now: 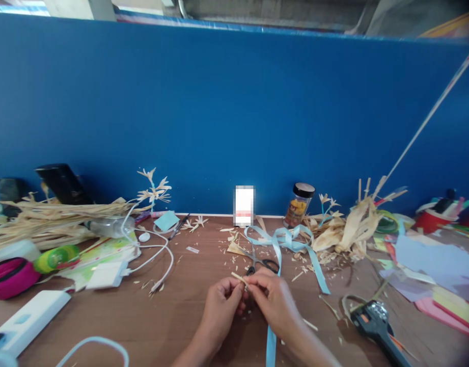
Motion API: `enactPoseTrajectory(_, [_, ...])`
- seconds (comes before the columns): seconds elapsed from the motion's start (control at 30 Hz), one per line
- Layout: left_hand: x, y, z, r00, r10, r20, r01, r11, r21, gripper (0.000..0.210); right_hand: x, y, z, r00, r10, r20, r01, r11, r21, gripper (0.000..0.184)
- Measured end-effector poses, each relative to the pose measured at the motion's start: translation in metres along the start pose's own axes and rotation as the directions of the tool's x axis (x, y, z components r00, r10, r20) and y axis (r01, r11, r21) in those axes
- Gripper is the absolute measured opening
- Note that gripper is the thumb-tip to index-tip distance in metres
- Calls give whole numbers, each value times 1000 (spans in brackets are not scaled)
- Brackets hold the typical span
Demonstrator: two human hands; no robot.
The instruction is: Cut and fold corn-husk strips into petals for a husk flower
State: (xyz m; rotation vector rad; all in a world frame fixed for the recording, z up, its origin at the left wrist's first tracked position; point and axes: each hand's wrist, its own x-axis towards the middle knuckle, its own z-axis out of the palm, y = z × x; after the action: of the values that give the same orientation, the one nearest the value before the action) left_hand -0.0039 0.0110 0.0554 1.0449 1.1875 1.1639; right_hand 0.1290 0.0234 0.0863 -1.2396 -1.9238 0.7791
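A small pale strip of dried husk (239,278) is pinched between my two hands, close over the table. My left hand (223,300) is closed, thumb and fingertips on the strip. Meeting it from the other side, my right hand (271,295) is closed on the same strip. Scissors with dark handles (270,265) lie just beyond my fingers, blades pointing away. Light blue ribbon (278,242) lies looped behind my right hand, and a length of it runs under my right wrist toward the front edge.
Husk scraps litter the brown table (188,306). At right lie a glue gun (375,323), coloured paper (444,265) and a husk bundle (358,229); a lidded jar (298,206) stands behind. Left are a white charger (106,275), cables, a power strip (35,318) and husk flowers (154,191).
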Motion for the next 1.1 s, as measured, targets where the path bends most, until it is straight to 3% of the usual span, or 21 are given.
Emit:
enactPoseTrajectory(0.43, [-2, 3, 0, 1000, -24, -7, 25, 999, 20, 25, 0, 2, -1, 998, -48, -48, 42, 990, -135, 26])
enactPoseTrajectory(0.57, [-2, 3, -1, 1000, 22, -5, -22, 999, -31, 24, 6, 16, -15, 978, -15, -208, -18, 987, -158, 23])
enactPoseTrajectory(0.67, [-1, 4, -2, 998, 38, -50, -40, 998, -49, 24, 11, 22, -23, 938, 40, -344, -53, 998, -30, 24])
enactPoseTrajectory(0.8, [0, 2, -1, 997, 72, -38, -71, 997, 23, 24, 8, 10, -15, 974, 101, -205, -70, 985, 155, 33])
enactPoseTrajectory(0.97, [-2, -3, 1, 998, 69, -10, -68, 996, 56, 24, -1, -4, 0, 997, -5, -76, 15, 992, 125, 31])
enactPoseTrajectory(1.1, [-1, -2, 0, 998, 65, -21, -64, 997, 40, 21, -2, 0, 7, 998, 52, -23, -48, 989, 136, 44])
